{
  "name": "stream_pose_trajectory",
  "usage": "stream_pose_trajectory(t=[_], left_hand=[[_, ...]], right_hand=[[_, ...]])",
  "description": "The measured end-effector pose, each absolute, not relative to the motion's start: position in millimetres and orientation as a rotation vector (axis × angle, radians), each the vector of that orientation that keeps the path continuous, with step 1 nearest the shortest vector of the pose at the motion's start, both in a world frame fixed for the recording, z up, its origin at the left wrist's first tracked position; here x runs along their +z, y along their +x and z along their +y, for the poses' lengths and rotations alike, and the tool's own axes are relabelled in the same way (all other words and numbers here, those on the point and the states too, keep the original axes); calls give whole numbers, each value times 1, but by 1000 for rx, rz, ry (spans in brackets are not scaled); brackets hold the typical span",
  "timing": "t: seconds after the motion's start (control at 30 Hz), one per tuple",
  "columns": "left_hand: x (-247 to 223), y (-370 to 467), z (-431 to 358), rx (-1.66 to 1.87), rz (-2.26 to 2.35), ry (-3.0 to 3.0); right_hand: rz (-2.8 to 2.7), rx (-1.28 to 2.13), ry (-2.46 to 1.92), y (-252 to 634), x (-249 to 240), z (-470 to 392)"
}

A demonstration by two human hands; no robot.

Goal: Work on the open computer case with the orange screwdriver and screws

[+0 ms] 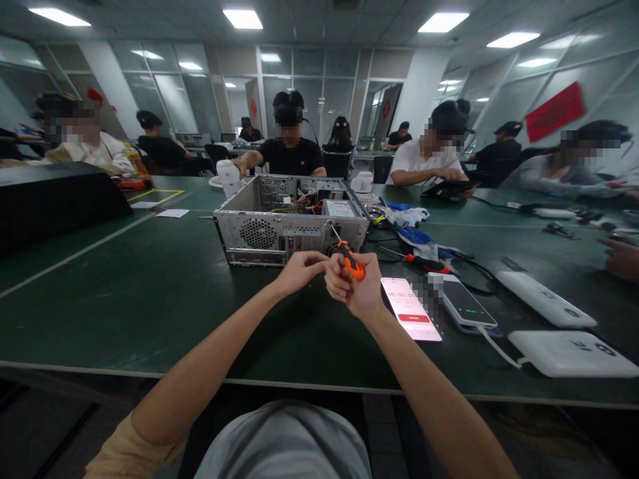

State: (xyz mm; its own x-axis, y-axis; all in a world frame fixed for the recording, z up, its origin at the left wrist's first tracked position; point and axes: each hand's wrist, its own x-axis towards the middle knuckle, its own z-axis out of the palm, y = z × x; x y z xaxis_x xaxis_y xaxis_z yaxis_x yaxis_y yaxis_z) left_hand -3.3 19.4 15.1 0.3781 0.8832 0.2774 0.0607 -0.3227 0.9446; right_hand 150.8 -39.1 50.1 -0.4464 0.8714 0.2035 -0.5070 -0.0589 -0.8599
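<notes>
An open metal computer case [292, 233] lies on the green table [150, 313], its vented panel facing me. My right hand [355, 283] is wrapped round the orange and black handle of a screwdriver [352, 261], whose shaft slants up and left to the right part of that panel. Just left of it, my left hand [303, 271] is near the panel's lower edge, its fingers together and their tips close to my right fingers. Whether something small sits between the left fingertips cannot be made out.
On the right lie a lit phone [412, 309], a power bank with a cable [466, 303], white devices [574, 352], a red and black screwdriver [429, 265] and blue-white gloves [419, 241]. A black object [60, 206] stands left. Several people sit beyond.
</notes>
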Motion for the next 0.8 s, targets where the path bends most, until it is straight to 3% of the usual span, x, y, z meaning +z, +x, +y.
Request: stream_pose_trajectory(t=[0.33,0.8], left_hand=[[49,17,6,892,555,1005],[76,7,12,828,726,1102]], right_hand=[[-1245,1805,-430,138,42,-36],[-1291,1854,-557,148,47,-45]])
